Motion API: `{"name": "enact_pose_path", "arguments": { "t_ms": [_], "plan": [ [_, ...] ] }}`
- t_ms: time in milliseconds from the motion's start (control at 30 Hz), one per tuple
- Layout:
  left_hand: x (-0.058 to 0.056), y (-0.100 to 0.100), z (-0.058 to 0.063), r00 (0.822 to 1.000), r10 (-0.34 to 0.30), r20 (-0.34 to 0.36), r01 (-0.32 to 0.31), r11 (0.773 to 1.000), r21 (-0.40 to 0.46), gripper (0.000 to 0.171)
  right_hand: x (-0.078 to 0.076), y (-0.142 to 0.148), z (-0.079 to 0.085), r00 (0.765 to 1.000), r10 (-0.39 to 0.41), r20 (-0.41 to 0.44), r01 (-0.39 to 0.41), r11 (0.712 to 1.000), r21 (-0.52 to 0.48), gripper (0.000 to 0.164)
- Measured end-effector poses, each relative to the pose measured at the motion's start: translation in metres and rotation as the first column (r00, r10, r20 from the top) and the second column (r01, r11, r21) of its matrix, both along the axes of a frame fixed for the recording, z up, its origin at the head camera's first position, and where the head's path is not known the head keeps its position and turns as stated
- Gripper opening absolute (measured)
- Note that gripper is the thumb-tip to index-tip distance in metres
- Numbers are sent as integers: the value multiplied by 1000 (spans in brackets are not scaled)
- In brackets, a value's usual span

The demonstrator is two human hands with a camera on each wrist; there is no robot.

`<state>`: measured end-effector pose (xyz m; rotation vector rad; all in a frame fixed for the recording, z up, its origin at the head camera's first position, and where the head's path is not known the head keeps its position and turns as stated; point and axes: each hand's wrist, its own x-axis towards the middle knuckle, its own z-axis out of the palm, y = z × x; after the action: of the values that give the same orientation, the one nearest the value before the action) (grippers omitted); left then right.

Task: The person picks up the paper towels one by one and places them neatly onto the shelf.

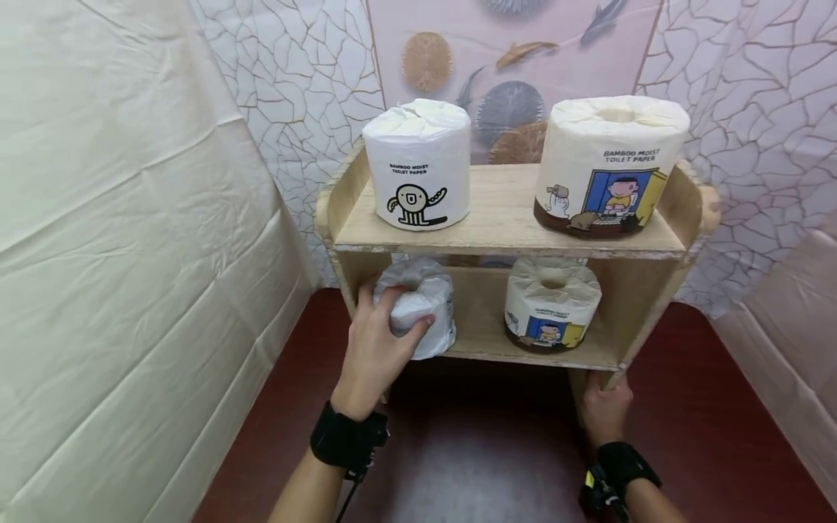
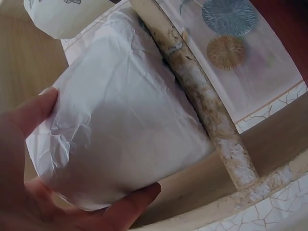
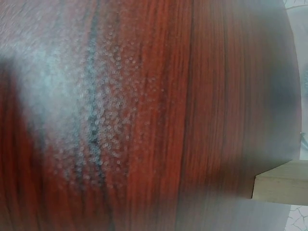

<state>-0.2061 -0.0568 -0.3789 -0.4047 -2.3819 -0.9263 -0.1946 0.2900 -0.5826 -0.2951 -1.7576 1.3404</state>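
My left hand [image 1: 379,334] grips a white-wrapped toilet paper roll [image 1: 431,305] at the left end of the lower shelf. Close up in the left wrist view, the thumb and fingers spread around the crinkled wrapper of that roll [image 2: 120,110], which sits against the worn shelf edge [image 2: 207,106]. Below the lower board's right end, my right hand [image 1: 607,410] holds the leg of the small wooden shelf [image 1: 503,207]; its fingers are partly hidden. The right wrist view shows no hand, only part of a wooden piece [image 3: 284,185] and the tabletop.
On the top board stand a white roll [image 1: 418,167] at left and a cream cartoon-printed roll [image 1: 608,167] at right. Another cartoon-printed roll [image 1: 552,305] stands on the lower board. The shelf stands on a dark red table [image 1: 686,436], with a cream cloth [image 1: 150,218] along the left.
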Motion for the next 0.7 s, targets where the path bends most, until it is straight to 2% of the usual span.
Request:
{"name": "enact_pose_path", "arguments": {
  "t_ms": [200,400,700],
  "plan": [
    [4,8,1,994,90,-63,-92,995,-40,49,0,3,-1,1000,7,-5,-7,1000,9,30],
    [7,13,3,975,186,-123,-196,978,-72,54,-1,1,-2,1000,3,9,-4,1000,9,33],
    [6,21,5,950,262,-168,-278,957,-83,51,2,1,1,1000,9,21,-9,1000,14,33]
  ]
}}
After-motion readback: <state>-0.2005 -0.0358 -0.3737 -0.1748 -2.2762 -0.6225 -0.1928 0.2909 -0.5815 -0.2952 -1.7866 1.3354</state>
